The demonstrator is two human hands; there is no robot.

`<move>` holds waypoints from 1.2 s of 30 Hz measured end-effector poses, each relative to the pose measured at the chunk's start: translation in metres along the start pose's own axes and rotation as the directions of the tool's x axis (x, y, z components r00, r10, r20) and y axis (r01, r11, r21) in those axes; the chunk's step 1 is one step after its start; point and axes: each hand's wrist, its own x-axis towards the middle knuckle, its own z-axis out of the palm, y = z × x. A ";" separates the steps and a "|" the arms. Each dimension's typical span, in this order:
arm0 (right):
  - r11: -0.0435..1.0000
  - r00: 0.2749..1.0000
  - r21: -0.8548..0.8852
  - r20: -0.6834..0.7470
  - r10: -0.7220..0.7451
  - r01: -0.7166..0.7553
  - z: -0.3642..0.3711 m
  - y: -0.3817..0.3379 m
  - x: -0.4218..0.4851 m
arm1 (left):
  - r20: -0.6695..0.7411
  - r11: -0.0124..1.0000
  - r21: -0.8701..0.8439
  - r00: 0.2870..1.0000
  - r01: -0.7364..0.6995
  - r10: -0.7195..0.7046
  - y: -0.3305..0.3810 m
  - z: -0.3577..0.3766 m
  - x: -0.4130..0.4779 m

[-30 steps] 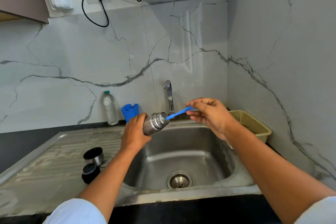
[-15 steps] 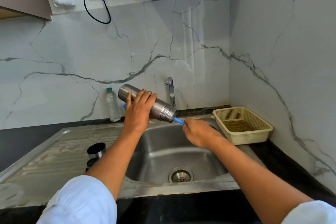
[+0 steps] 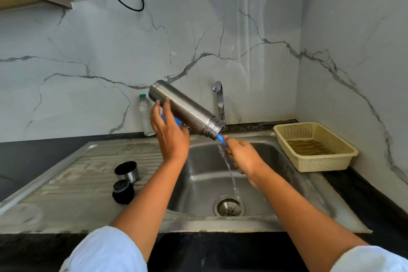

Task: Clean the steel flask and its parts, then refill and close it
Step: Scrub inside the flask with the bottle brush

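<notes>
Head view: the left hand (image 3: 170,137) holds the steel flask (image 3: 185,110) over the sink (image 3: 198,185), mouth tilted down to the right, fingers lying along its near side by the base. The right hand (image 3: 242,154), fingers curled, grips the blue brush (image 3: 220,139) just below the mouth, and water (image 3: 229,172) pours past it.

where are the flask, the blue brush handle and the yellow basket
flask (image 3: 187,109), head view, middle of the steel body
blue brush handle (image 3: 220,139), head view, short stretch showing just below the flask mouth
yellow basket (image 3: 320,164), head view, its near wall
</notes>
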 end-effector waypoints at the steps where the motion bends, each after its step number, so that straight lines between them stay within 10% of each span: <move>1: 1.000 1.000 -0.002 -0.015 -0.024 0.024 0.002 0.002 0.002 | 0.008 0.981 -0.125 0.989 0.150 -0.151 0.002 0.003 -0.004; 4: 0.982 0.987 -0.133 -0.074 -0.144 0.133 0.007 0.007 0.008 | 0.376 0.513 -0.569 0.758 0.642 -0.533 0.023 -0.001 -0.014; 7: 0.888 0.962 -0.403 -0.063 -0.267 0.220 0.006 0.015 0.016 | 0.611 0.155 -0.666 0.653 0.730 -0.447 0.021 0.001 -0.016; 13: 0.731 0.957 -0.625 0.102 -0.271 0.274 0.008 0.035 0.023 | 0.690 0.002 -0.648 0.587 0.762 -0.423 -0.002 0.008 -0.013; 26: 0.650 0.933 -0.687 0.116 -0.342 0.324 0.013 0.051 0.035 | 0.734 0.005 -0.618 0.579 0.786 -0.355 -0.049 0.017 -0.002; 36: 0.978 0.992 -0.206 0.127 -0.014 0.040 0.024 0.042 0.034 | 0.728 -0.023 -0.622 0.566 0.783 -0.388 -0.053 0.023 -0.002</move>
